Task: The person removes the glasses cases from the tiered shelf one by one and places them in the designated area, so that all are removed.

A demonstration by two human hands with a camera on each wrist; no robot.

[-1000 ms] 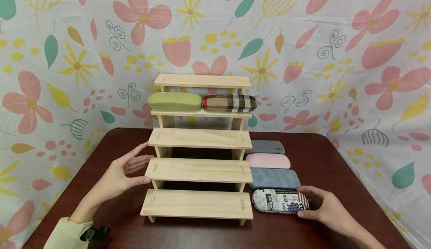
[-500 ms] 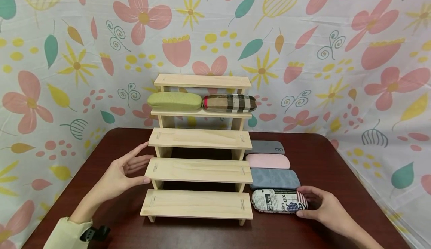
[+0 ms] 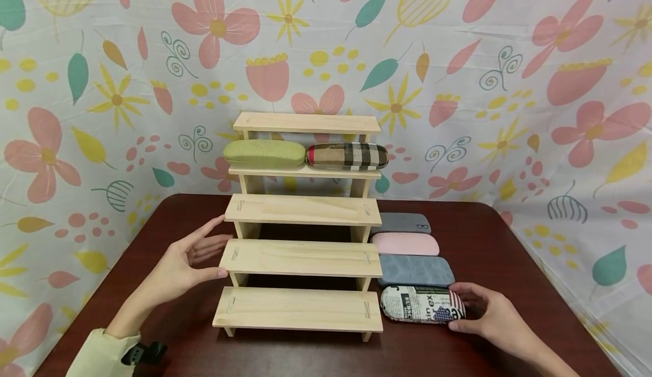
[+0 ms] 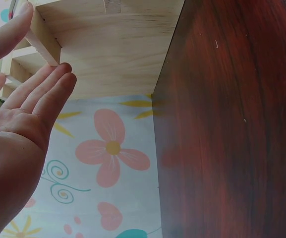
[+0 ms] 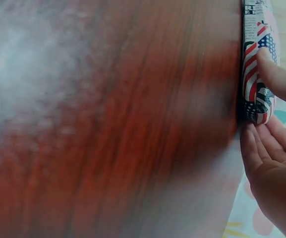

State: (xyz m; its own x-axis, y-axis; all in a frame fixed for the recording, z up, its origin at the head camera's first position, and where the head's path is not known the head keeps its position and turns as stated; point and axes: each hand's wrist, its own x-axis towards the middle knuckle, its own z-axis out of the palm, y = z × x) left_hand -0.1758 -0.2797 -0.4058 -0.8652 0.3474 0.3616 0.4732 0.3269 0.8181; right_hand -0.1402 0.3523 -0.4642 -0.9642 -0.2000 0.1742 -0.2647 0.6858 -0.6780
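Note:
A wooden stepped rack (image 3: 300,258) stands on the table. My left hand (image 3: 188,261) is at its left side, fingers extended, with thumb and fingertips right at the ends of two middle shelves. In the left wrist view the fingers (image 4: 53,94) meet the edge of a wooden board. My right hand (image 3: 496,320) pinches the right end of a newspaper-print glasses case (image 3: 420,304), thumb in front and fingers behind. The right wrist view shows the thumb (image 5: 279,74) against the case's flag-patterned end. This case lies on the table beside the lowest shelf.
Behind it lie a blue glasses case (image 3: 415,270), a pink one (image 3: 406,244) and a grey one (image 3: 402,222). On the second shelf from the top sit a green case (image 3: 265,153) and a plaid case (image 3: 348,156). A flowered cloth (image 3: 326,54) hangs behind the table.
The newspaper-print case and my right hand have shifted very slightly left since the earliest frame. My left hand stays where it was.

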